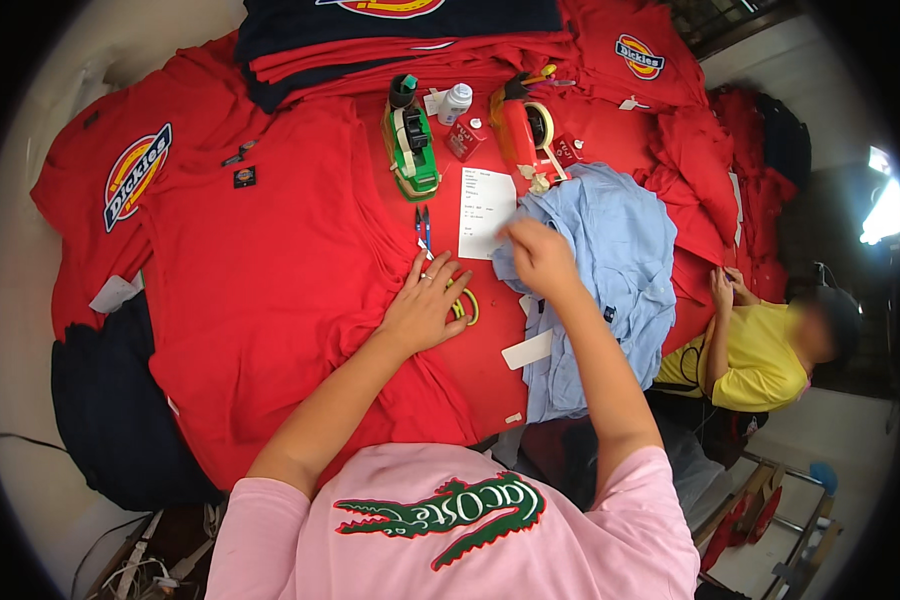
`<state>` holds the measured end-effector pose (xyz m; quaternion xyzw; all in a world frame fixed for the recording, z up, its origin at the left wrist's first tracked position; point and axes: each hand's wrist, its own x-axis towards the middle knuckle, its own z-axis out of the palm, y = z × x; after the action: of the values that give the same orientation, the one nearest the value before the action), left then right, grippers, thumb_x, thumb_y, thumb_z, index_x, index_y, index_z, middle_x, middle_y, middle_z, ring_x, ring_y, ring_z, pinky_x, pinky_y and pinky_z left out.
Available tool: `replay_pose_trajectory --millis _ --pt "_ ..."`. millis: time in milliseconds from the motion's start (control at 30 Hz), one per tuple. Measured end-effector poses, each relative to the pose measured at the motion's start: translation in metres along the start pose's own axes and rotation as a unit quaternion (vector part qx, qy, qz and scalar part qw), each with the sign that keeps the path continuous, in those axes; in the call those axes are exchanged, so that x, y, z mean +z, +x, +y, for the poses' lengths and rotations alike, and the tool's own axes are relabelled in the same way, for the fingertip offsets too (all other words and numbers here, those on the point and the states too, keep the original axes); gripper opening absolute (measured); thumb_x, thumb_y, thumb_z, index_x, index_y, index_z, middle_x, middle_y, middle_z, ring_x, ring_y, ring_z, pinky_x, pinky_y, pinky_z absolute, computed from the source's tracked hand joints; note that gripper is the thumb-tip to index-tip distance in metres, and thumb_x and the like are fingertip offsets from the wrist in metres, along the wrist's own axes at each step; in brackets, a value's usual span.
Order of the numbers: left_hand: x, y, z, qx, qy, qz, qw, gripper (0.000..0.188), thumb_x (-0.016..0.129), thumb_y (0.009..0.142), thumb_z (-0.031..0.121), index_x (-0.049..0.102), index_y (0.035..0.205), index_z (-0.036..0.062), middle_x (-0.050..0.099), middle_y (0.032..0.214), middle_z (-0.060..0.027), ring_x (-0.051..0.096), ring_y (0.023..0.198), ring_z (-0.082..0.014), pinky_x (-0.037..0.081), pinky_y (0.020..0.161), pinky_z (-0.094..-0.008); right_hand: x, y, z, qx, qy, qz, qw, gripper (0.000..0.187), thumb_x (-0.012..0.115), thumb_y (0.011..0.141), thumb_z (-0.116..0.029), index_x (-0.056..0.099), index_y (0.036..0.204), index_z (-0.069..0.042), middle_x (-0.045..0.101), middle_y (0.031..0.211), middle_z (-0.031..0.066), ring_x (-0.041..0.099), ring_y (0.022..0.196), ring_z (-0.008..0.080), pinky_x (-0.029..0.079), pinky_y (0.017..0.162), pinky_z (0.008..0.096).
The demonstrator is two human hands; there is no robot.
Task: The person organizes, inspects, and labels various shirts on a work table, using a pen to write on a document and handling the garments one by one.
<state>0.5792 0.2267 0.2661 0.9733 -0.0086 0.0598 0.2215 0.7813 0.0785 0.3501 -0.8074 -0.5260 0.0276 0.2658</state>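
My left hand [427, 306] lies with its fingers spread, palm down, at the edge of a red T-shirt [270, 270] and beside yellow-handled scissors [467, 304]. Just beyond its fingertips are blue-handled thread snips [423, 228]. My right hand [540, 258] is closed over the near-left part of a crumpled light blue garment [625, 235]; what its fingers hold, if anything, is hidden. A printed white sheet [485, 205] lies between the two hands, close to the right fingers. Below the right hand, a white tag [528, 350] rests against the blue cloth.
A green tape dispenser [413, 155], a red tape dispenser [515, 130], a white bottle [456, 103] and small red boxes stand farther back. Folded red and navy shirts [410, 50] are stacked at the far edge. A person in a yellow shirt [760, 355] works at the right.
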Motion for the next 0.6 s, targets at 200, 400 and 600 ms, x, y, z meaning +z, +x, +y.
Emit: replay_pose_trajectory --millis 200,400,600 --pt "0.004 0.046 0.001 0.019 0.072 0.041 0.996 0.086 0.069 0.094 0.054 0.049 0.158 -0.0006 0.042 0.167 -0.0169 0.03 0.161 -0.034 0.014 0.133 -0.0599 -0.012 -0.072 0.026 -0.014 -0.099 -0.033 0.994 0.019 0.069 0.085 -0.007 0.079 0.101 -0.01 0.066 0.09 0.0085 0.068 0.08 0.0333 0.056 0.075 0.0469" --pt "0.016 0.049 -0.002 -0.003 0.095 0.046 0.994 0.088 0.063 0.096 0.059 0.049 0.158 -0.0017 0.043 0.168 -0.0168 0.029 0.162 -0.0335 0.01 0.134 -0.0601 0.023 -0.005 -0.003 -0.063 -0.096 0.09 0.989 0.045 0.07 0.085 -0.004 0.071 0.129 -0.01 0.069 0.112 0.0116 0.068 0.105 0.0322 0.049 0.103 0.0479" --pt "0.012 0.05 0.002 0.001 0.103 0.046 0.994 0.085 0.065 0.095 0.058 0.053 0.154 -0.0027 0.047 0.164 -0.0181 0.035 0.157 -0.0342 0.011 0.133 -0.0614 0.065 0.032 0.017 0.001 -0.112 0.058 0.992 0.044 0.066 0.088 -0.003 0.065 0.132 -0.008 0.073 0.102 0.0161 0.069 0.102 0.0373 0.043 0.113 0.0521"
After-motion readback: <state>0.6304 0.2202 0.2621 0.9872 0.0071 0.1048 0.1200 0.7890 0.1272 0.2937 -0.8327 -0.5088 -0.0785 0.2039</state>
